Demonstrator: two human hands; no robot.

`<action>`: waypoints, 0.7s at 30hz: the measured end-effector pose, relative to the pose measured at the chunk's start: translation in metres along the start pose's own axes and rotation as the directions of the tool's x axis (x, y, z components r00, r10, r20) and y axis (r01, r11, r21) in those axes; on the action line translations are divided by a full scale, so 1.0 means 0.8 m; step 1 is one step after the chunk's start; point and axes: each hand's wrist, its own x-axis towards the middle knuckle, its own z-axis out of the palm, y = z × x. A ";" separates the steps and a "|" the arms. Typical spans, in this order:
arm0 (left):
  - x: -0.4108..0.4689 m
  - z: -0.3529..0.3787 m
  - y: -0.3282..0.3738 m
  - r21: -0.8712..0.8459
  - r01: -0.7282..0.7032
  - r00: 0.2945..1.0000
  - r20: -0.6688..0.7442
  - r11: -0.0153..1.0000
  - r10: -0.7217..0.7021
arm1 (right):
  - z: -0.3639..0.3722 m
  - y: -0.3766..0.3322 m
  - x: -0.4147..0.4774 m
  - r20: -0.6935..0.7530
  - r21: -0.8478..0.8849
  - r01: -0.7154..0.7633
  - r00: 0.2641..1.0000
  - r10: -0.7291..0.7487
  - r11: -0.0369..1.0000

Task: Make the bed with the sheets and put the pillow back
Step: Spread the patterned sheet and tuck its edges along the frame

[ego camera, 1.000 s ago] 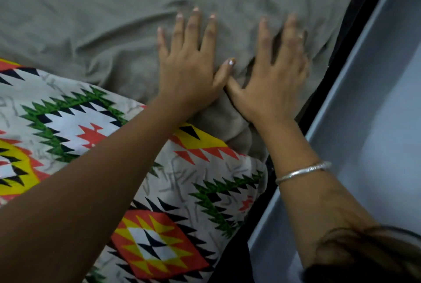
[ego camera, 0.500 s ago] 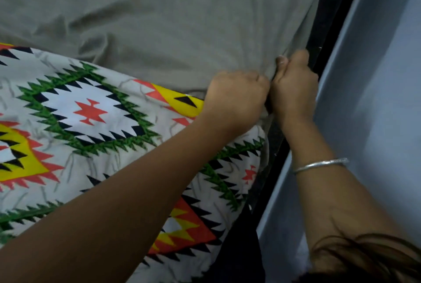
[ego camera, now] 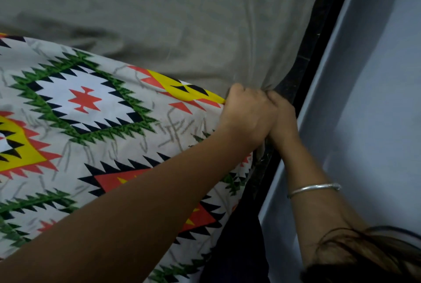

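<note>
Patterned sheet [ego camera: 86, 100] fills 7–10 o'clock: white ground w/ green, black, red & yellow zigzag diamonds, lying fairly flat, its far edge overlapping the grey sheet [ego camera: 170, 20]. Grey sheet covers 11–1 o'clock, plain & thin, soft creases fanning down to one bunched point just right of centre. Both look light, limp & a bit slippy, so prob. best taken at the hem or corner w/ a full fist and pulled taut along the edge, not mid-cloth. Left hand [ego camera: 248, 116] is fisted on that bunch where the 2 sheets meet. Right hand [ego camera: 284, 123] is pressed up against it, fingers curled on the same gather, though its grip is partly hidden. Black bed frame [ego camera: 323, 32] runs 1 to 6 o'clock just beside the hands; blue-grey wall [ego camera: 376, 100] at 3 o'clock. No pillow in view.
</note>
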 end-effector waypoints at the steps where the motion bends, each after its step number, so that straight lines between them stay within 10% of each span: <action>1: 0.003 0.002 0.002 0.037 -0.015 1.000 0.001 0.999 0.015 | 0.001 0.004 0.002 -0.023 -0.028 -0.002 1.000 0.002 1.000; 10: 0.003 -0.015 -0.009 -0.224 -0.068 0.996 -0.075 0.972 0.053 | -0.006 0.026 0.015 -0.213 -0.084 -0.094 0.974 0.074 0.992; 13: 0.021 -0.041 -0.041 -0.313 0.020 0.974 -0.208 0.949 -0.089 | -0.030 -0.005 0.033 -0.344 0.180 0.036 0.939 0.028 0.983; 21: 0.150 -0.081 -0.100 -0.391 0.198 0.893 -0.306 0.899 -0.330 | -0.080 -0.101 0.147 -0.292 0.086 0.064 0.956 -0.036 0.994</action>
